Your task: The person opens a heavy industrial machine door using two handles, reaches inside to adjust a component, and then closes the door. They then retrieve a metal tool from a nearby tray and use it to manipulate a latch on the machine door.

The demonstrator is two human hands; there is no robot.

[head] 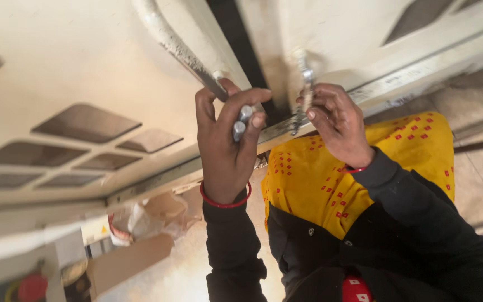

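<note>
Cream-painted door panels (68,72) fill the view, with a worn metal handle bar (180,47) running down to the left hand (225,145). That hand grips the bar's lower end, fingers curled shut around small silvery bolts (241,123). Just beside it, the right hand (336,123) pinches a hanging metal latch (307,89) between closed fingertips.

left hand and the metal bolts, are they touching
Touching. The head view shows the left hand with its fingers and thumb closed around two silvery metal bolts, no gap visible, close to the white door.
</note>
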